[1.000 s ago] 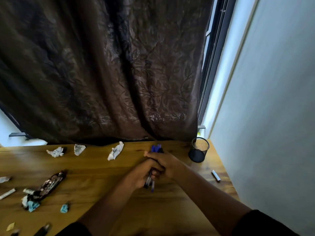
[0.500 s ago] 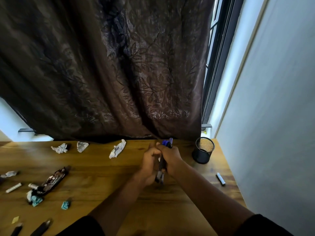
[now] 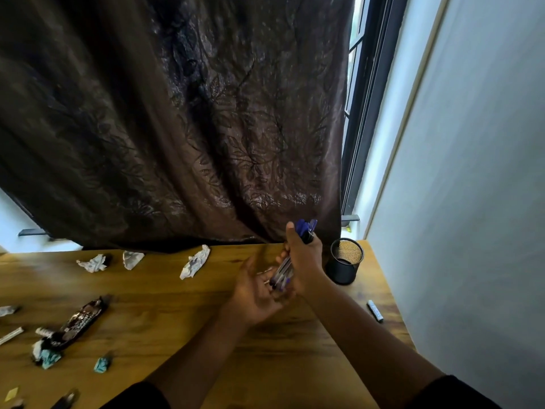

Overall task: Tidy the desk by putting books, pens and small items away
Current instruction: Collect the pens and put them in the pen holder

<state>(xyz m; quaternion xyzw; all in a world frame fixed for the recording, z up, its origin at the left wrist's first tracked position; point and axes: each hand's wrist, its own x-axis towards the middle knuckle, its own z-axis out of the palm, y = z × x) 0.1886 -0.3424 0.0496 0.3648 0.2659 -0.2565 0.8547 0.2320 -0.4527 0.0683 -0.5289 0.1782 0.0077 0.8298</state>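
Open top on the mesh cup (image 3: 345, 264)
Bare desk (image 3: 295, 349) lies in front of the cup; curtain (image 3: 177, 128) close behind, wall (image 3: 472, 202) just to its right.

Single head view, looking forward and down at desk (image 3: 177, 314), near.

**Dim desk, daylight from the window strip**

Daylight enters through the window (image 3: 361, 93) beyond the fingers (image 3: 290, 231), beside a dark curtain (image 3: 177, 113). The desk (image 3: 165, 290) glows faintly. Nearer than the fingers, the left hand (image 3: 259, 290) smears with motion blur. Wide-angle bending skews the edges.
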